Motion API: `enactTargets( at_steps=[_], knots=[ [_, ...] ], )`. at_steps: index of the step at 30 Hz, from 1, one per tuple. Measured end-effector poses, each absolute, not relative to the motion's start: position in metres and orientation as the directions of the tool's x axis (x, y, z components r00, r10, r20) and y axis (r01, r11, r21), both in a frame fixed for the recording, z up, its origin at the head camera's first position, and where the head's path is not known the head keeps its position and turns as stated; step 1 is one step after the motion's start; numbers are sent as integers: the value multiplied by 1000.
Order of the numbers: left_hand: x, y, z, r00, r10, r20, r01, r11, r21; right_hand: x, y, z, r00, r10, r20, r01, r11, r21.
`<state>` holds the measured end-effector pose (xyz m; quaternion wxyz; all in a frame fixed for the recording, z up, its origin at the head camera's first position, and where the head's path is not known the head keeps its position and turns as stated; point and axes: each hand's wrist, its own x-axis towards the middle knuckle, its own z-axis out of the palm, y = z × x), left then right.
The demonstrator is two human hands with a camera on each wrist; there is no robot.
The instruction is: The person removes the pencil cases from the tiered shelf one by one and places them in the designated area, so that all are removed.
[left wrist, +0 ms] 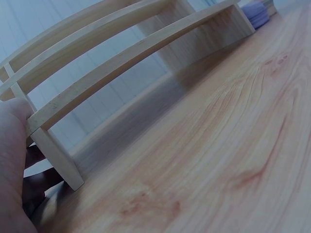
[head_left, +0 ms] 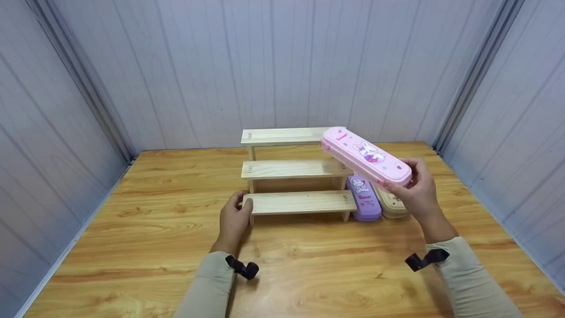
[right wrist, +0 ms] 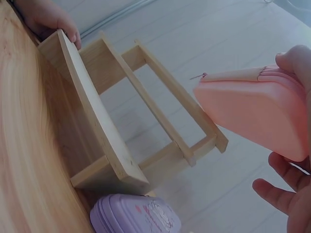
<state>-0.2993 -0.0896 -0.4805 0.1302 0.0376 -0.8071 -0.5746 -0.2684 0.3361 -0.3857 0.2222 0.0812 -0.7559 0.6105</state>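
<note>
A three-step wooden display rack (head_left: 300, 202) stands on the table. My left hand (head_left: 234, 218) grips the left end of its lowest step, thumb on top; the left wrist view shows fingers behind the side panel (left wrist: 57, 160). My right hand (head_left: 419, 194) holds a pink zippered pencil case (head_left: 366, 154) by its near right end, raised and tilted. A rabbit picture and small prints decorate its lid. In the head view the case overlaps the right end of the top step; the right wrist view shows its plain pink underside and zip pull (right wrist: 198, 76).
A purple pencil case (head_left: 367, 206) lies on the table beside the rack's right end. Next to it is a cream-yellow case (head_left: 393, 206), partly hidden by the raised pink one and my right hand. White panel walls (head_left: 273, 66) enclose the wooden table (head_left: 309, 274) at the back and sides.
</note>
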Motion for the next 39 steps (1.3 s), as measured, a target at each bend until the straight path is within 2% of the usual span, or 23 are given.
enactTargets(
  at_steps=[11, 22, 39],
  knots=[
    [-298, -88, -478, -961, -214, 177, 97, 337, 936, -268, 358, -397, -852, 258, 455, -411, 209, -888],
    [-299, -86, -478, -965, -203, 166, 93, 329, 940, -272, 387, -408, -832, 366, 416, -320, 296, -900],
    [-299, -86, -480, -956, -231, 178, 92, 341, 936, -285, 422, -437, -825, 497, 268, -140, 280, -950]
  ],
)
